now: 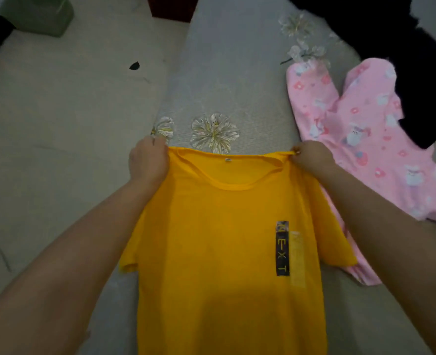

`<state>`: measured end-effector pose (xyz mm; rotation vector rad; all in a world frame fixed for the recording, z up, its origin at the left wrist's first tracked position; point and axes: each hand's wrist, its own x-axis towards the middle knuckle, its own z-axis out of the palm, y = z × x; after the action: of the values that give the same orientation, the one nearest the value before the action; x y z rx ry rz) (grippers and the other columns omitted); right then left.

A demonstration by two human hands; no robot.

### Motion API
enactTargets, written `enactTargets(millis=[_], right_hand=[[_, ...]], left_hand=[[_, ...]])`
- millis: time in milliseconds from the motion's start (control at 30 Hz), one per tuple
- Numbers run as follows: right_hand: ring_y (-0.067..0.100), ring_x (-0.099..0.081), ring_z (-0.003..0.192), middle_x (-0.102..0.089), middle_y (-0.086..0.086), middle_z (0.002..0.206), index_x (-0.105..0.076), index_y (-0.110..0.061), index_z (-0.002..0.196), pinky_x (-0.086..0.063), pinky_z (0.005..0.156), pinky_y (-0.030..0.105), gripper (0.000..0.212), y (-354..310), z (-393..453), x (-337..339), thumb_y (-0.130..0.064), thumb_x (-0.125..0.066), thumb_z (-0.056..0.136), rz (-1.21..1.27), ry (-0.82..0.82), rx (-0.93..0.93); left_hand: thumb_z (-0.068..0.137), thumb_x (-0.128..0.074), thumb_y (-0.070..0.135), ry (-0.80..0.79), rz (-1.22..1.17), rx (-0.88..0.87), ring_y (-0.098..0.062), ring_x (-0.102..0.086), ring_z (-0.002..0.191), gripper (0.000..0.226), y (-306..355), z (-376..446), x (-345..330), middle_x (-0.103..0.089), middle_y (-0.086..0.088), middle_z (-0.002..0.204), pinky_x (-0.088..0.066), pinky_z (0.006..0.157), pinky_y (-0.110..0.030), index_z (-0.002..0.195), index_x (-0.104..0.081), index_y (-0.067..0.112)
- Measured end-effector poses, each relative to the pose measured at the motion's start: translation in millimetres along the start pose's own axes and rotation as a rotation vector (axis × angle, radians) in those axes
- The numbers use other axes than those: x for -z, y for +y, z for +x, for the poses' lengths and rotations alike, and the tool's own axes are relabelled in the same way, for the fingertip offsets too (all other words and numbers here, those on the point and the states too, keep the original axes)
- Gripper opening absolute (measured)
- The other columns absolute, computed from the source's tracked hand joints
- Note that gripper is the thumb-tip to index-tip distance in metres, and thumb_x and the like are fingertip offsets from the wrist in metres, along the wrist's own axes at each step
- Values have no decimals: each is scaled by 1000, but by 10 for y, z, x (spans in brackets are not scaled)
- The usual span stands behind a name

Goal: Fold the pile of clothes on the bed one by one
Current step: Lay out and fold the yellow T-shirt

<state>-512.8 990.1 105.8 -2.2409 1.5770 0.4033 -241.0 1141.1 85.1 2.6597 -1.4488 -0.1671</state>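
A yellow T-shirt (219, 239) with a black vertical print on its chest hangs spread out in front of me, over the grey flowered bed (232, 73). My left hand (147, 160) grips its left shoulder and my right hand (311, 157) pinches its right shoulder, both at the collar line. The short sleeves hang down at each side. The shirt's hem runs out of view below.
A pink printed garment (360, 139) lies spread on the bed to the right. Dark clothes (404, 60) are heaped at the far right. The tiled floor (58, 124) lies left of the bed's edge, with a green container (37, 14) at the far left.
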Motion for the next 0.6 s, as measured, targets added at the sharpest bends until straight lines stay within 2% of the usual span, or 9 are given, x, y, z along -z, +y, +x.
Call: enactTargets(millis=[33, 100, 167, 267, 367, 467, 600], right_hand=[[34, -46, 116, -52, 20, 125, -53, -10, 125, -36, 92, 38, 34, -24, 128, -182, -14, -48, 91, 11, 105, -71], [35, -39, 121, -43, 20, 132, -43, -10, 133, -32, 95, 42, 42, -53, 280, -599, -17, -46, 91, -7, 208, -92], [32, -32, 129, -35, 20, 141, -36, -10, 137, -26, 101, 44, 49, -93, 325, -1045, -24, -46, 92, -47, 195, -37], [34, -22, 138, -26, 20, 148, -37, -11, 139, -12, 109, 52, 53, -230, 201, -1622, -33, -47, 91, -32, 190, 95], [46, -33, 129, -39, 25, 139, -51, -7, 130, -17, 100, 67, 54, -350, 16, -1998, -39, -41, 87, -19, 259, 241], [44, -29, 132, -36, 22, 142, -48, -13, 133, -14, 102, 65, 58, -358, 15, -2127, -44, -30, 87, -8, 230, 218], [40, -25, 135, -33, 18, 145, -43, -17, 136, -10, 105, 62, 58, -339, 84, -2156, -46, -28, 88, -2, 245, 198]], left_hand=[[95, -41, 17, -6, -30, 28, -40, -46, 108, 30, 30, 126, -182, -49, -26, 118, -36, 84, -45, 116, -48, -3], [94, -44, 19, -60, -84, 45, -38, -35, 124, 42, 70, 171, -567, -38, -25, 134, -29, 98, -47, 130, -39, -1], [95, -43, 25, -157, -85, -32, -35, -17, 137, 51, 89, -49, -983, -22, -22, 148, -16, 108, -47, 139, -30, 4], [94, -41, 34, -284, -57, -131, -30, -2, 142, 57, 40, -540, -1465, -10, -16, 153, 1, 112, -45, 144, -25, 11], [91, -36, 43, -295, -54, -125, -36, -15, 140, 60, -25, -773, -1682, -22, -20, 150, -5, 111, -52, 140, -34, 9], [85, -29, 42, -217, -38, -154, -43, -30, 132, 63, -43, -750, -1738, -35, -25, 142, -17, 104, -59, 134, -43, 5], [86, -29, 42, -229, -18, -159, -43, -29, 133, 63, -25, -764, -1731, -35, -25, 142, -18, 105, -59, 135, -43, 5]])
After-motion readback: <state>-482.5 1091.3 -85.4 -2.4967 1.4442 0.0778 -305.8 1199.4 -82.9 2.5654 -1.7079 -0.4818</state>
